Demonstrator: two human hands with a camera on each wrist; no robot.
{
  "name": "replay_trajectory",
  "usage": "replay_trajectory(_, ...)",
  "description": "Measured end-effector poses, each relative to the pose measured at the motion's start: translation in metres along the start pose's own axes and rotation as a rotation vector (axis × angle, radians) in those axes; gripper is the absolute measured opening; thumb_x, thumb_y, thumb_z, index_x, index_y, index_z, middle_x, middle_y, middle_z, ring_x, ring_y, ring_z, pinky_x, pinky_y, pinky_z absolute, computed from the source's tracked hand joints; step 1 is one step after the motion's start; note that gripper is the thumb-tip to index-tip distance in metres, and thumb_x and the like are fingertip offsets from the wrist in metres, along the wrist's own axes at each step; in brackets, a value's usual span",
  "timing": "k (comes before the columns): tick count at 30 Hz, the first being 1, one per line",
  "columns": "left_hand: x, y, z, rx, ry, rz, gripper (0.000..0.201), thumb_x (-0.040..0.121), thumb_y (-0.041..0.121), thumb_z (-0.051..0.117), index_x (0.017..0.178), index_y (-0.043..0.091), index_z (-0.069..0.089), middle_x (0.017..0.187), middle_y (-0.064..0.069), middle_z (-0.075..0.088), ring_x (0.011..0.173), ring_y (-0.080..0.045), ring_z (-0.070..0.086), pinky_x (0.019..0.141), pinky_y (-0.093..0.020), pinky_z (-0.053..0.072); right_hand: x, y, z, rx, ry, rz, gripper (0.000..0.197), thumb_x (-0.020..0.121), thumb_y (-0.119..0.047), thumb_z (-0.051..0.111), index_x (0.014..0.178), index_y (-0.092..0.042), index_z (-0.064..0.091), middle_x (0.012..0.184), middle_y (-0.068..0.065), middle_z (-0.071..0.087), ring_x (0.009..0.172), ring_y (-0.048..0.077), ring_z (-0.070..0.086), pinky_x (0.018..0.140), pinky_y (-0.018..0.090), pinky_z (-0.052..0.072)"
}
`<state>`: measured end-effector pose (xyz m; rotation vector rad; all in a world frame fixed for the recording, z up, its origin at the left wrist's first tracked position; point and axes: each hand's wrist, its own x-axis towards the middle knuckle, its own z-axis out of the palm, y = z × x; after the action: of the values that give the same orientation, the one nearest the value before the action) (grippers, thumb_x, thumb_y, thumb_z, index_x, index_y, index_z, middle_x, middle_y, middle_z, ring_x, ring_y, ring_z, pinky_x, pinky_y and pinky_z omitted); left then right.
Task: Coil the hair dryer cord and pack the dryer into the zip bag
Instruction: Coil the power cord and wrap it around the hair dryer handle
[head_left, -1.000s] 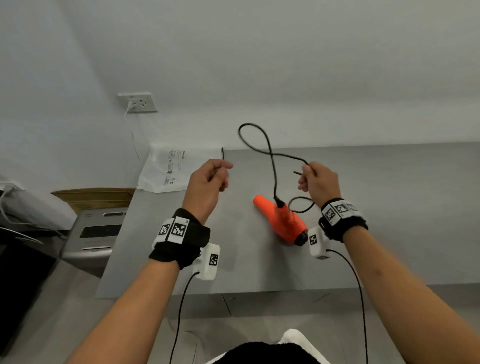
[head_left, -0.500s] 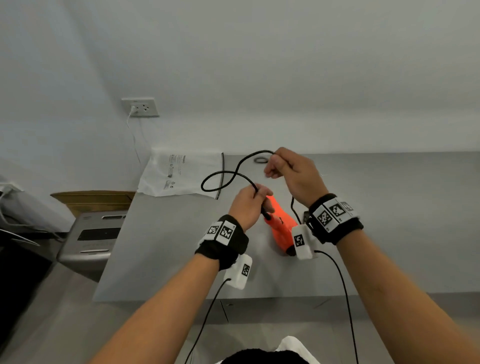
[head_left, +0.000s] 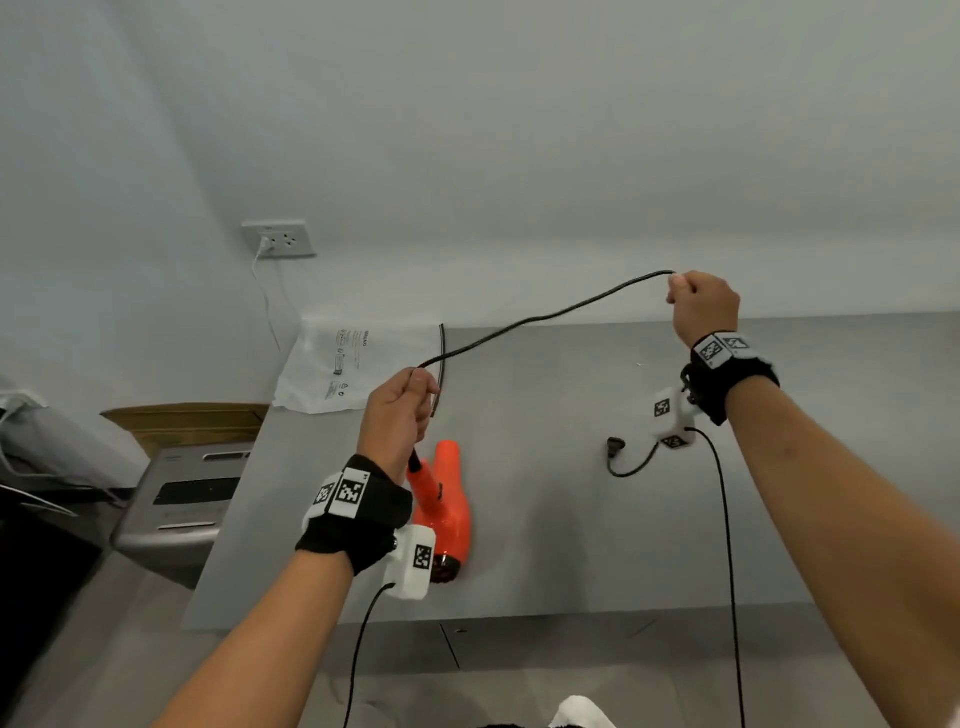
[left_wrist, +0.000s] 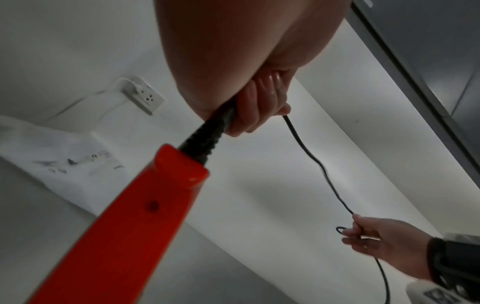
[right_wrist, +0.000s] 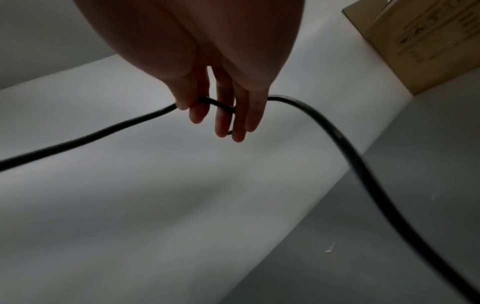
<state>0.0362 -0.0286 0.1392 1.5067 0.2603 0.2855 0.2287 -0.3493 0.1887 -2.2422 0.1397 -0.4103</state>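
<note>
The orange hair dryer (head_left: 448, 512) lies on the grey table (head_left: 571, 519), its handle (left_wrist: 124, 222) angled up toward my left hand (head_left: 408, 400). That hand grips the black cord right at the ribbed strain relief (left_wrist: 205, 139). From there the black cord (head_left: 545, 317) runs up and to the right in one long span to my right hand (head_left: 693, 299), raised above the table, whose fingers (right_wrist: 197, 107) pinch it. Past that hand the cord (right_wrist: 345, 148) drops to the plug (head_left: 615, 447) on the table. The white zip bag (head_left: 353, 364) lies flat at the back left corner.
A wall socket (head_left: 280, 240) with a white lead plugged in sits above the bag. A cardboard box (head_left: 192, 421) and a grey appliance (head_left: 182, 499) stand left of the table. The wall runs along the table's far edge.
My right hand has swung up and to the right away from my left hand, drawing the looped cord out into one long span. My left hand now holds the cord at the dryer's handle.
</note>
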Motion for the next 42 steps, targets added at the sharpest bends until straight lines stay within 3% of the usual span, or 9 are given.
replay_trajectory(4,-0.006,0.000,0.000,0.012,-0.034,0.000,0.033,0.107,0.019,0.041,0.080,0.013,0.058,0.054,0.006,0.028,0.046,-0.009,0.019,0.041,-0.019,0.018,-0.009,0.011,0.027,-0.148,-0.192,0.049,0.032,0.094,-0.022,0.056,0.115,-0.002,0.069,0.115,0.022,0.070,0.106,0.038,0.064,0.087,0.034,0.047)
replay_trajectory(9,-0.012,0.003,0.010,0.011,-0.137,-0.014,0.030,0.108,0.019,0.042,0.087,0.008,0.061,0.057,0.002,0.027,0.047,-0.008,0.019,0.041,-0.017,0.019,-0.061,-0.013,0.057,-0.125,-0.448,-0.104,0.068,0.089,-0.012,0.063,0.151,-0.016,0.037,0.144,0.010,0.053,0.121,0.029,0.057,0.104,0.039,0.044)
replay_trajectory(15,-0.013,0.003,0.022,-0.158,-0.195,-0.014,0.025,0.105,0.013,0.047,0.094,0.004,0.068,0.052,0.005,0.028,0.042,-0.005,0.022,0.041,-0.018,0.017,-0.159,-0.076,0.080,0.311,-0.871,-0.313,0.044,0.087,-0.001,0.055,0.126,-0.022,0.061,0.118,0.003,0.071,0.110,0.011,0.065,0.095,0.022,0.049)
replay_trajectory(17,-0.013,0.001,0.020,-0.236,-0.185,-0.012,0.027,0.105,0.012,0.046,0.099,0.001,0.071,0.049,0.003,0.031,0.041,-0.008,0.025,0.042,-0.023,0.018,-0.181,-0.075,0.089,0.315,-0.833,-0.252,0.017,0.098,-0.015,0.049,0.104,-0.014,0.065,0.091,0.009,0.075,0.083,0.009,0.067,0.076,0.015,0.048)
replay_trajectory(20,-0.016,0.003,0.016,-0.262,-0.146,-0.016,0.030,0.106,0.015,0.044,0.114,-0.001,0.068,0.056,-0.008,0.054,0.045,-0.020,0.048,0.048,-0.030,0.036,-0.201,-0.054,0.103,0.216,-0.724,-0.197,0.032,0.104,-0.030,0.040,0.091,-0.011,0.064,0.063,0.003,0.061,0.056,0.013,0.054,0.059,0.024,0.044)
replay_trajectory(23,-0.019,0.006,0.019,-0.312,-0.162,-0.042,0.031,0.107,0.015,0.041,0.129,0.006,0.062,0.097,-0.018,0.077,0.081,-0.029,0.074,0.071,-0.033,0.060,-0.220,-0.037,0.113,-0.006,-0.831,-0.340,0.035,0.106,-0.032,0.037,0.094,-0.007,0.059,0.070,-0.006,0.057,0.061,0.012,0.053,0.065,0.030,0.043)
replay_trajectory(30,-0.012,-0.003,0.013,-0.317,-0.189,-0.109,0.036,0.107,0.022,0.043,0.141,0.022,0.055,0.133,-0.003,0.069,0.119,-0.027,0.068,0.105,-0.055,0.049,-0.245,-0.033,0.082,-0.379,-0.904,-0.688,0.035,0.104,-0.038,0.035,0.099,-0.009,0.056,0.080,0.015,0.067,0.061,0.025,0.050,0.061,0.037,0.046)
replay_trajectory(35,-0.016,-0.003,0.016,-0.192,-0.290,-0.133,0.036,0.107,0.025,0.043,0.142,0.027,0.053,0.123,-0.007,0.074,0.100,-0.030,0.075,0.091,-0.044,0.057,-0.218,-0.054,0.044,-0.346,-0.690,-1.015,0.019,0.100,-0.034,0.050,0.095,-0.019,0.060,0.073,0.003,0.068,0.052,0.021,0.053,0.052,0.035,0.050)
replay_trajectory(42,-0.024,-0.003,0.028,-0.114,-0.477,-0.076,0.031,0.109,0.025,0.038,0.117,0.011,0.066,0.056,-0.014,0.056,0.038,-0.022,0.046,0.071,-0.041,0.057,-0.160,-0.080,0.023,-0.384,-0.474,-1.055,0.040,0.094,-0.055,0.034,0.093,-0.028,0.063,0.071,-0.005,0.063,0.059,0.019,0.058,0.049,0.034,0.045)
